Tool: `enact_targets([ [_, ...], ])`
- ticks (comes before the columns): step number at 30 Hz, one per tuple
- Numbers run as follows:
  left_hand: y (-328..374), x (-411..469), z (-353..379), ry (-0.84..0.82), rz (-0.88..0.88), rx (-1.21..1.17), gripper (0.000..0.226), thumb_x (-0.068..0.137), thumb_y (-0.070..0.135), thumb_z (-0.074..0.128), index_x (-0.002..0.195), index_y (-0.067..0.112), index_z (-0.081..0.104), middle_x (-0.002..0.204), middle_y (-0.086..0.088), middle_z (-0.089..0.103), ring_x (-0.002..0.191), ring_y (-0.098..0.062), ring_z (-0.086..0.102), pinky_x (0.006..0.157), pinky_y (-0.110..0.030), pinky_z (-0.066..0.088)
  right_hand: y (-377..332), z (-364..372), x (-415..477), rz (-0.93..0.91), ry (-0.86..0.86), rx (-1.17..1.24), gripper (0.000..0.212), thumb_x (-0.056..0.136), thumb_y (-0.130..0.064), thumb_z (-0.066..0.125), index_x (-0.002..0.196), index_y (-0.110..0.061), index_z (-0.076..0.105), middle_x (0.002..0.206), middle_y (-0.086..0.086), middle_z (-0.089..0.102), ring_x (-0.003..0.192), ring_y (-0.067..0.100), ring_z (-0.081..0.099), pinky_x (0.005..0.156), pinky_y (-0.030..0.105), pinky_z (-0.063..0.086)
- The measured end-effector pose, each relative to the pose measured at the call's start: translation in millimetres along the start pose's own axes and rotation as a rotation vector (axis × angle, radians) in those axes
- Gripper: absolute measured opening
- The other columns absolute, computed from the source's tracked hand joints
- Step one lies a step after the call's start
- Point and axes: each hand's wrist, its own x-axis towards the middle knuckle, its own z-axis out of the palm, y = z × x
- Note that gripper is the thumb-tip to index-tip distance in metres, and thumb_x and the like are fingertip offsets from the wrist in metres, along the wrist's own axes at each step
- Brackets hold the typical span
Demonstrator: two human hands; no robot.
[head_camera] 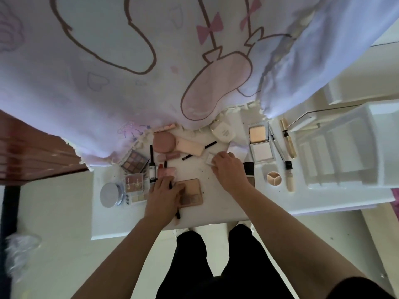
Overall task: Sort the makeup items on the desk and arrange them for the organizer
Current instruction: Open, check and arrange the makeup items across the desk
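Makeup lies scattered on a white desk (216, 210). My left hand (165, 195) rests on the left edge of a tan eyeshadow palette (193, 192), its fingers over a thin dark pencil (177, 214). My right hand (228, 169) reaches to a small white case (209, 159) and pinches it with the fingertips. Left of my hands lie two brown eyeshadow palettes (135, 161), a round silver jar (111, 194) and a small bottle (152, 169). A white compartmented organizer (345, 154) stands at the right.
An open powder compact (260, 145), a gold mascara tube (288, 140), a concealer tube (289, 176) and a round trio pot (273, 178) lie near the organizer. A printed bed sheet (129, 72) hangs over the desk's far edge. A wooden bed frame (32, 152) is at the left.
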Motion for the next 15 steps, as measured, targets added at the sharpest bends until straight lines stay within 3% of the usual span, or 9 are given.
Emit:
enact_targets([
  [4,-4,1,0,-0.03,-0.01,-0.048,0.037,0.071,0.018,0.068,0.108,0.023,0.074,0.119,-0.014,0.062,0.109,-0.041,0.059,0.079,-0.05,0.053,-4,-4,-2,0.059,-0.141,0.196,0.045,0.09,-0.027,0.065,0.13,-0.012,0.052,0.12,0.011,0.055,0.108,0.03,0.056,0.082,0.037,0.047],
  [7,-4,1,1,-0.007,-0.033,-0.115,0.035,0.076,0.016,0.071,0.109,0.026,0.074,0.121,-0.011,0.06,0.113,-0.038,0.056,0.083,-0.05,0.052,-8,-11,-8,0.14,-0.14,0.415,0.046,0.086,-0.033,0.072,0.123,-0.009,0.06,0.11,0.01,0.054,0.098,0.025,0.056,0.079,0.031,0.041],
  [10,-6,3,3,0.043,-0.025,-0.143,0.035,0.08,0.029,0.049,0.104,0.025,0.075,0.115,-0.008,0.061,0.106,-0.036,0.058,0.077,-0.047,0.053,-12,-27,-16,0.339,-0.098,0.864,0.019,0.091,-0.036,0.068,0.098,-0.018,0.068,0.084,-0.001,0.056,0.076,0.013,0.05,0.07,0.026,0.041],
  [13,-7,4,8,0.094,-0.027,-0.171,0.04,0.082,0.034,0.041,0.101,0.023,0.075,0.112,-0.006,0.06,0.104,-0.033,0.056,0.079,-0.044,0.051,-12,-37,-24,0.583,-0.252,1.513,0.019,0.098,-0.028,0.059,0.09,-0.013,0.066,0.082,0.003,0.061,0.077,0.011,0.058,0.072,0.022,0.047],
  [15,-6,6,10,0.137,-0.047,-0.196,0.037,0.084,0.033,0.042,0.099,0.022,0.074,0.11,-0.004,0.061,0.103,-0.031,0.054,0.079,-0.043,0.05,-8,-34,-26,0.694,-0.285,1.798,0.021,0.099,-0.024,0.054,0.093,-0.006,0.063,0.083,0.008,0.064,0.077,0.014,0.062,0.071,0.025,0.048],
])
